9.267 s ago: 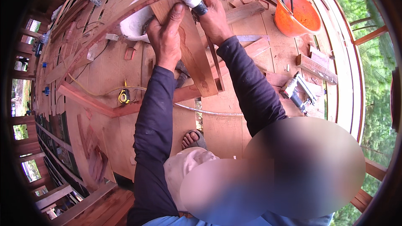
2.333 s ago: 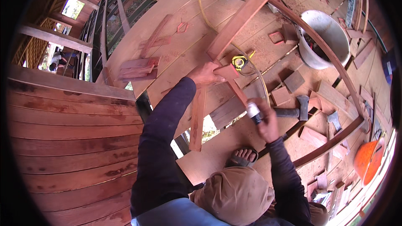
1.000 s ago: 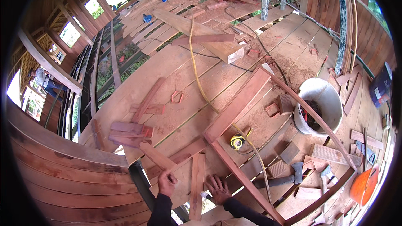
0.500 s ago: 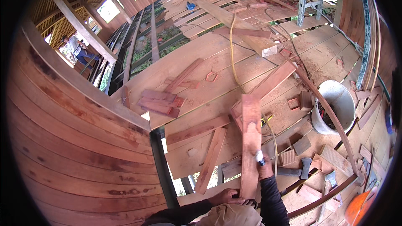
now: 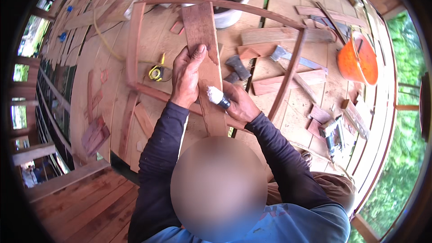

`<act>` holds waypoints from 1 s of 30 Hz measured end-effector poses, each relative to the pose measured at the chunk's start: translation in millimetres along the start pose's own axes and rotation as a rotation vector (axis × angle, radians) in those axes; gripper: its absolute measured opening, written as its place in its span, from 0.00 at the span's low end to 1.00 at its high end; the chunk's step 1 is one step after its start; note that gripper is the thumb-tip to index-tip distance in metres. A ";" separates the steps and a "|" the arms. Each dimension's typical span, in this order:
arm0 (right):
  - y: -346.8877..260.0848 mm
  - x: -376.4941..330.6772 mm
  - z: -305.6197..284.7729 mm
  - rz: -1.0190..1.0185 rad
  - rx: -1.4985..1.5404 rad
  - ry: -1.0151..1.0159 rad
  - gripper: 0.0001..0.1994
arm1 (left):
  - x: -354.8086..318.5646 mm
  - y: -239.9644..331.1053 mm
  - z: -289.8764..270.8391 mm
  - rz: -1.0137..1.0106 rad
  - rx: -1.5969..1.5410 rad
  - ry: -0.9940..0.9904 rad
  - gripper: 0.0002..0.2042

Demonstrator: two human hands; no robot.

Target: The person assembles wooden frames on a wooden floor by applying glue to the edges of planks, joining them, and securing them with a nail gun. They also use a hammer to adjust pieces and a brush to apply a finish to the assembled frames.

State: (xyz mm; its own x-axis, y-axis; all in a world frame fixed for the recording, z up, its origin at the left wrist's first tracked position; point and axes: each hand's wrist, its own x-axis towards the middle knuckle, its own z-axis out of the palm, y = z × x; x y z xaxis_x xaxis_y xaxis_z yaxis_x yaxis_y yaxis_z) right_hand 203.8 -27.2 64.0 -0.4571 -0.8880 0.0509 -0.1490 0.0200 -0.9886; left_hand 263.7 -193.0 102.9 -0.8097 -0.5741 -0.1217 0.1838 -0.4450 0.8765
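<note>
1. Left hand (image 5: 185, 77) clamps the wooden board (image 5: 212, 69) by its left edge.
2. Right hand (image 5: 241, 103) (thumb in white-and-black wrapping (image 5: 218, 96)) grips its right edge.
3. The board slants over the wooden frame (image 5: 133, 45).

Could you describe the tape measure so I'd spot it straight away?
Find the big four-sided reddish wooden frame, partly behind the hand-held board. Within its outline, near the lower left corner and left of the person's left hand, is the tape measure. Its small, rounded, yellow-and-black case sets it apart from the reddish-brown wood around it.
</note>
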 end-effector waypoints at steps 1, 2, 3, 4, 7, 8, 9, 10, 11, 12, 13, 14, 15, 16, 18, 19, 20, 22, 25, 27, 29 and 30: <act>-3.8 -3.2 -20.5 -0.071 -0.102 0.107 0.20 | 12.5 -8.2 21.9 0.033 0.045 -0.025 0.15; 8.9 -7.6 -43.6 -0.130 -0.108 0.254 0.20 | 27.5 -15.0 44.1 0.070 0.084 -0.053 0.15; 20.2 -13.5 -69.4 -0.092 -0.056 0.397 0.19 | 42.2 -26.9 64.6 0.114 0.098 -0.084 0.15; 11.0 -22.3 -85.7 -0.140 0.139 0.505 0.18 | 48.9 -38.4 77.4 0.127 0.136 -0.108 0.16; 20.6 -52.1 -142.2 -0.245 0.341 0.820 0.17 | 66.1 -69.8 114.1 0.110 0.199 -0.198 0.16; 25.9 -57.6 -152.5 -0.185 0.313 0.893 0.16 | 69.6 -78.2 120.7 0.095 0.220 -0.220 0.16; 30.7 -62.0 -161.5 -0.125 0.286 0.962 0.15 | 74.1 -85.4 127.1 0.083 0.222 -0.237 0.16; 42.3 -67.2 -164.9 -0.102 0.280 0.979 0.15 | 81.4 -97.8 128.6 0.026 0.231 -0.258 0.16; 53.5 -65.7 -168.8 -0.059 0.279 1.008 0.16 | 88.2 -106.5 133.5 -0.018 0.243 -0.285 0.17; 64.8 -68.0 -166.0 -0.029 0.286 1.020 0.16 | 87.6 -119.4 137.9 -0.045 0.261 -0.272 0.17; 76.4 -68.5 -160.9 0.001 0.298 1.029 0.16 | 86.4 -130.6 141.8 -0.070 0.285 -0.255 0.17; 84.1 -68.7 -155.7 0.061 0.294 1.008 0.18 | 86.1 -138.6 144.9 -0.089 0.309 -0.239 0.18; 91.8 -66.4 -150.6 0.081 0.337 1.004 0.18 | 86.2 -145.3 146.5 -0.082 0.290 -0.246 0.18; 95.9 -66.0 -146.0 0.072 0.352 0.991 0.19 | 85.1 -151.6 146.6 -0.078 0.268 -0.248 0.18; 102.9 -67.8 -138.4 0.054 0.383 0.961 0.20 | 82.4 -161.5 143.2 -0.092 0.269 -0.242 0.17; 106.6 -68.2 -140.5 0.072 0.386 0.963 0.20 | 83.5 -161.7 144.1 -0.102 0.287 -0.237 0.17; 110.2 -68.1 -142.2 0.091 0.390 0.965 0.21 | 84.0 -161.8 144.8 -0.112 0.305 -0.231 0.17; 112.6 -65.4 -142.9 0.095 0.448 0.967 0.21 | 78.8 -161.6 147.0 -0.106 0.323 -0.213 0.17; 103.7 -60.0 -142.1 0.151 0.435 0.989 0.23 | 67.8 -159.6 151.0 -0.107 0.302 -0.209 0.16; 91.1 -52.1 -136.4 0.154 0.421 0.914 0.27 | 66.3 -158.6 149.4 -0.133 0.294 -0.211 0.16; 86.5 -47.2 -131.2 0.113 0.281 0.918 0.27 | 66.1 -161.6 145.3 -0.143 0.315 -0.236 0.15; 88.0 -47.0 -129.6 0.107 0.268 0.925 0.27 | 65.7 -163.0 142.5 -0.150 0.334 -0.237 0.15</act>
State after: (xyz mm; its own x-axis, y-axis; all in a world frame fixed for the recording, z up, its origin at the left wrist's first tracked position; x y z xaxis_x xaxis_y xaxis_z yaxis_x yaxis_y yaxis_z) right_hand 98.6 75.8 -7.0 -0.9829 -0.1729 -0.0634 0.0860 -0.1268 -0.9882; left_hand 101.1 -60.3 18.4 -0.9263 -0.3294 -0.1827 -0.1041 -0.2423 0.9646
